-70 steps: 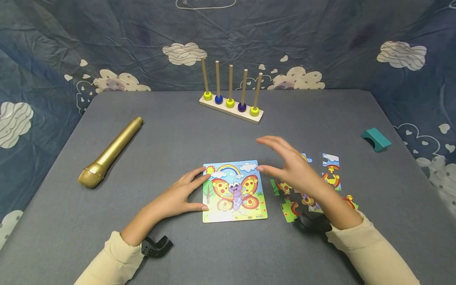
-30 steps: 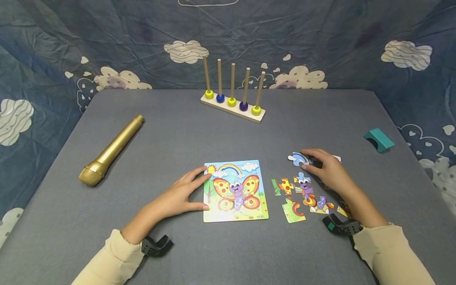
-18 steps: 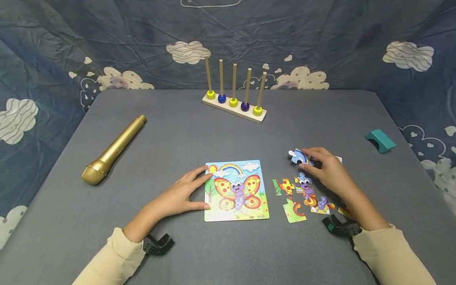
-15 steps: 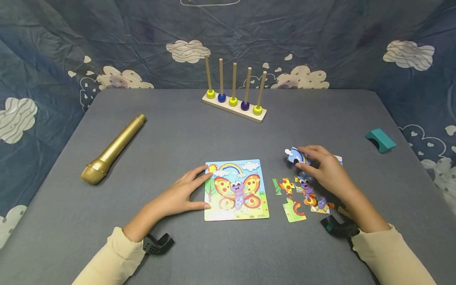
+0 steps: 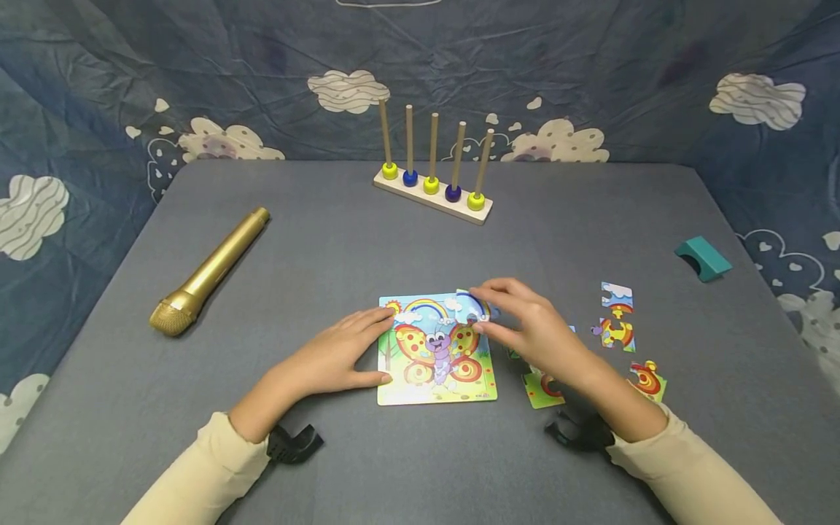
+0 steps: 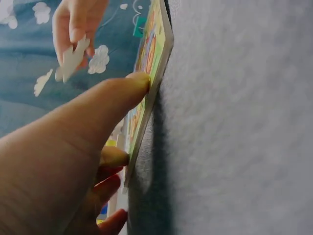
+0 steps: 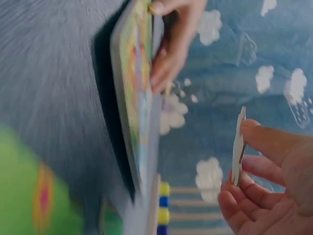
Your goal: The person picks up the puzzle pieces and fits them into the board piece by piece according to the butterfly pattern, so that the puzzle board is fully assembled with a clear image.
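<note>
The square puzzle board (image 5: 420, 390) with a butterfly picture lies on the grey table. My left hand (image 5: 331, 357) rests at its left edge, thumb and fingers spread; the left wrist view shows the thumb (image 6: 120, 90) on the board's face. Above the board's top right corner, my right hand (image 5: 547, 339) pinches a rainbow puzzle piece (image 5: 471, 306) between thumb and fingers. The right wrist view shows that piece (image 7: 238, 152) nearly edge-on, raised off the table. Loose puzzle pieces (image 5: 617, 297) lie right of the board, some hidden under my right hand and forearm.
A gold microphone (image 5: 210, 270) lies at the left. Toward the back stands a wooden peg rack (image 5: 433, 198) with one bead on each peg. A teal arch block (image 5: 704, 259) is near the right edge. Patterned blue cloth (image 5: 262, 73) hangs behind the table.
My right hand first went right to the loose pieces, pinched the rainbow piece and lifted it. It has since carried it left, over the board's corner. My left hand stays at the board's edge.
</note>
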The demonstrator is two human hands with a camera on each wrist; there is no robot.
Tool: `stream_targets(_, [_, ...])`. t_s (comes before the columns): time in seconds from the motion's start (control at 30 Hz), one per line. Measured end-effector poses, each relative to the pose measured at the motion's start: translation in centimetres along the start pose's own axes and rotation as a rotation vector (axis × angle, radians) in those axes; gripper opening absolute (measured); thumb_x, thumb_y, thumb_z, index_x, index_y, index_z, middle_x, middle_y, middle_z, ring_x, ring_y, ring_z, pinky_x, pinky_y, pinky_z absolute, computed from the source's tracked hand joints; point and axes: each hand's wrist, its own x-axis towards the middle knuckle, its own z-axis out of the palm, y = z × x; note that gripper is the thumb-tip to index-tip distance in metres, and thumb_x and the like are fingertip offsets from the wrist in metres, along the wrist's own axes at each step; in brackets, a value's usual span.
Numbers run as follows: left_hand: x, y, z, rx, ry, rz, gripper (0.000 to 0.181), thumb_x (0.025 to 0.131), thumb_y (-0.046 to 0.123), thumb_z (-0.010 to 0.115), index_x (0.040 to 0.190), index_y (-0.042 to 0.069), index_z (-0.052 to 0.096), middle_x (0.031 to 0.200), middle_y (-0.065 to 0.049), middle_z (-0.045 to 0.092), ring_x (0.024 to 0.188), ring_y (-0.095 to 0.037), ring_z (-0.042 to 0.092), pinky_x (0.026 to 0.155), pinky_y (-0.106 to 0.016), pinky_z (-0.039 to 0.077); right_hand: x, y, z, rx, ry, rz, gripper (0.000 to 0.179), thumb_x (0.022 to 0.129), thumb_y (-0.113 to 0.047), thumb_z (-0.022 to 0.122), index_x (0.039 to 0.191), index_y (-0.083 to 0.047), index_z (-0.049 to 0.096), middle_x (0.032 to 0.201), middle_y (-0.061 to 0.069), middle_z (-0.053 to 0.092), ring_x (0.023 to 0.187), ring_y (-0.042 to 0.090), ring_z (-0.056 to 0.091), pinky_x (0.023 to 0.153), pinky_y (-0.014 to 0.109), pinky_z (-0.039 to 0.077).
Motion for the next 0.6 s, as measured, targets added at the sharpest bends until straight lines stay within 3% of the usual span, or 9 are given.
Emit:
stream_targets(0.1, [0.4, 0.2, -0.4, 0.019, 0.003, 0.005, 0.076, 0.078, 0.051, 0.061, 0.134, 0.003, 0.039, 0.140, -0.007, 0.033, 0.126, -0.021, 0.031, 0.102, -0.037, 0.024, 0.9, -0.2, 1.5, -0.001, -0.044, 0.001, 0.044, 0.076, -0.014, 0.072, 0.116, -0.001, 0.059, 0.112, 0.009, 0.053, 0.099, 0.020, 0.052, 0.076, 0.035, 0.046])
stream_targets(0.33, [1.1, 0.1, -0.6, 0.033, 0.008, -0.015, 0.070, 0.079, 0.051, 0.060, 0.130, 0.006, 0.044, 0.130, -0.005, 0.044, 0.120, -0.021, 0.039, 0.099, -0.037, 0.029, 2.2, 0.2, 4.5, -0.056, -0.203, 0.088, 0.041, 0.082, -0.019, 0.067, 0.119, -0.003, 0.058, 0.115, 0.011, 0.051, 0.102, 0.022, 0.049, 0.082, 0.036, 0.043])
stream_targets(0.6, [1.4, 0.0, -0.1, 0.054, 0.037, 0.004, 0.065, 0.082, 0.050, 0.057, 0.136, 0.016, 0.042, 0.125, -0.003, 0.045, 0.111, -0.021, 0.043, 0.095, -0.039, 0.032, 3.1, 1.0, 5.9, -0.109, -0.254, 0.093, 0.041, 0.083, -0.020, 0.066, 0.119, -0.003, 0.058, 0.116, 0.010, 0.052, 0.106, 0.023, 0.046, 0.087, 0.037, 0.040])
